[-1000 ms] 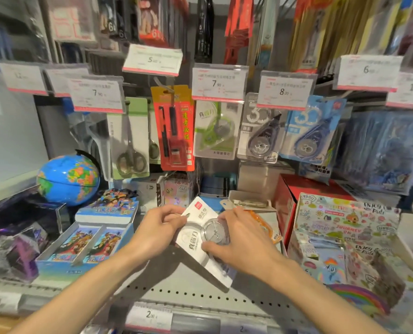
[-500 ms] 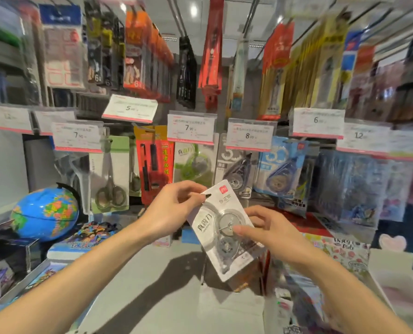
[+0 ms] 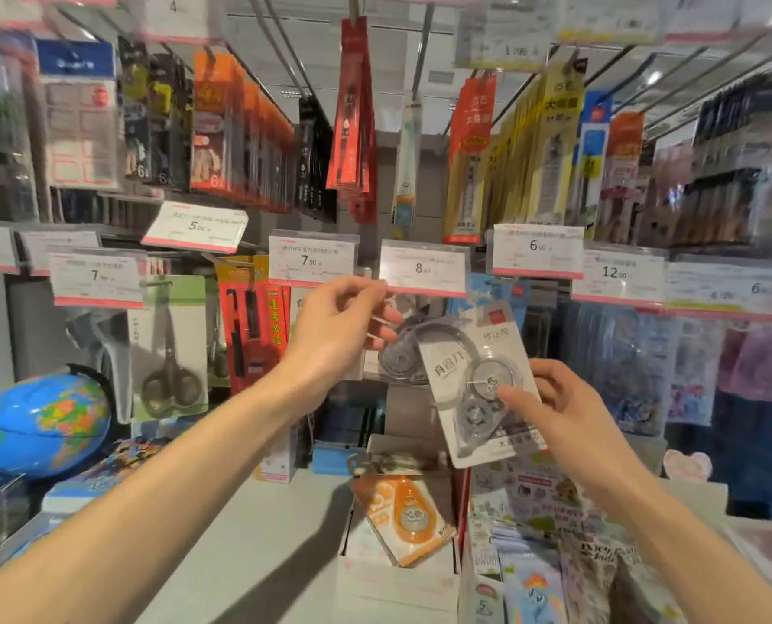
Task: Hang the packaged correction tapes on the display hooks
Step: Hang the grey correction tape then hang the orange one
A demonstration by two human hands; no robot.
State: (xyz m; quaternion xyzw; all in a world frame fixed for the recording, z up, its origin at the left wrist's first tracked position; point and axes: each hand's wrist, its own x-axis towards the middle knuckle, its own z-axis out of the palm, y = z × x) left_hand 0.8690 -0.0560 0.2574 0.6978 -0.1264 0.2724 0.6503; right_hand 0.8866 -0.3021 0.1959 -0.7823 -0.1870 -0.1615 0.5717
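My right hand [image 3: 559, 412] grips a white and grey packaged correction tape [image 3: 474, 367] by its lower right side, holding it tilted in front of the display. Behind it a similar grey correction tape pack [image 3: 400, 353] hangs on a hook under the 8.00 price tag [image 3: 422, 268]. My left hand [image 3: 339, 331] is raised at that tag's lower left corner, thumb and forefinger pinching its edge, apart from the held pack. A blue correction tape pack [image 3: 483, 288] hangs just right of the tag. An orange correction tape pack [image 3: 404, 517] lies in a cardboard box [image 3: 397, 578] below.
Scissors [image 3: 170, 353] and a red pack [image 3: 249, 322] hang at the left, with a globe [image 3: 42, 425] on the shelf below. Rows of price tags and long hooks with hanging goods jut out overhead. Colourful sticker packs [image 3: 541, 574] crowd the lower right.
Both hands lifted the pack from the shelf up to the hooks. My left hand let go of the pack's top and moved up to the 8.00 price tag; my right hand carries the pack alone.
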